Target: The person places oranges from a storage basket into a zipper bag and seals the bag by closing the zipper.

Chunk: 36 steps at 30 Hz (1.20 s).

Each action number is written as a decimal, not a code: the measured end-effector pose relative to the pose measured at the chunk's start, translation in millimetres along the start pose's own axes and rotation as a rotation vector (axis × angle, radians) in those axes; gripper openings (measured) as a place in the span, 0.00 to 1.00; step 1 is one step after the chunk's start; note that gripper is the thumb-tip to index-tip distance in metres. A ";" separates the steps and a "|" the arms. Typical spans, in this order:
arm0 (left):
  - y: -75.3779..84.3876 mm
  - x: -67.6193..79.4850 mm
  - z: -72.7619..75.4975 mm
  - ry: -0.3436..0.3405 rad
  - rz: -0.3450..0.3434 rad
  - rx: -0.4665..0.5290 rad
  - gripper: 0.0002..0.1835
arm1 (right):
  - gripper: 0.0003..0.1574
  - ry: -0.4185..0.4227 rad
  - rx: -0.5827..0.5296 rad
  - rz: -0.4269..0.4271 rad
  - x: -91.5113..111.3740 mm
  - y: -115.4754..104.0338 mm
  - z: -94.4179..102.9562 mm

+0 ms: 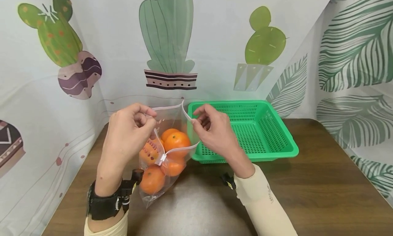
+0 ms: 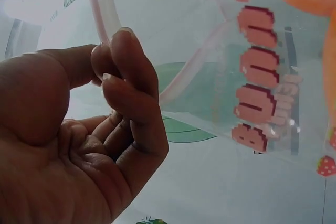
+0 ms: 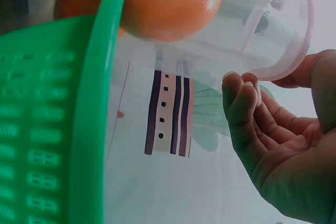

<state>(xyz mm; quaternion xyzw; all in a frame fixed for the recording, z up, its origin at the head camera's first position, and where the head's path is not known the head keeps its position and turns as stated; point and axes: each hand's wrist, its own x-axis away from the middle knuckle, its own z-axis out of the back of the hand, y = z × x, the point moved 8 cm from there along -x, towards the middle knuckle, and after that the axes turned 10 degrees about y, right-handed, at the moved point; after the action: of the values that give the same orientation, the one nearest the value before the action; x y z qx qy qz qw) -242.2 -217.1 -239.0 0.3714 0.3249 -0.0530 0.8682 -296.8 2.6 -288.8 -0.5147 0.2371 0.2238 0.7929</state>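
Observation:
A clear zip bag (image 1: 184, 148) hangs with its mouth spread wide, several oranges (image 1: 177, 141) inside. Its white slider (image 1: 162, 158) sits at the near corner of the mouth. My left hand (image 1: 126, 130) pinches the left side of the rim between thumb and fingertips. On the opposite side, my right hand (image 1: 216, 128) pinches the rim in the same way. Red lettering (image 2: 257, 66) runs down the bag's wall in the left wrist view. From the right wrist, the pale zip strip (image 3: 294, 64) curves away from the right fingertips.
A green plastic basket (image 1: 245, 157) with slotted walls stands just right of the bag, partly behind my right hand; no fruit shows in it. Both rest over a dark wooden table (image 1: 322, 181). A cactus-print cloth (image 1: 215, 41) hangs behind the table.

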 end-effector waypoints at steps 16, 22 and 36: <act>-4.7 1.6 -6.3 -0.026 0.101 0.074 0.09 | 0.08 0.165 0.010 0.221 24.5 -37.2 35.1; -4.1 2.7 -5.7 -0.018 0.107 0.075 0.08 | 0.08 0.063 0.006 0.269 40.6 -58.4 15.0; 1.3 3.7 -6.1 0.003 0.091 0.076 0.09 | 0.08 -0.043 0.069 0.222 62.1 -68.5 -12.9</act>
<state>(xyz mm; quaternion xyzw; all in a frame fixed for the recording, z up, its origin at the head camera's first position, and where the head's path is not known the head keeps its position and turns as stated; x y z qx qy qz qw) -242.0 -211.5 -243.6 0.4188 0.3066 -0.0252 0.8544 -208.7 -27.8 -282.4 -0.4529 0.2831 0.3130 0.7854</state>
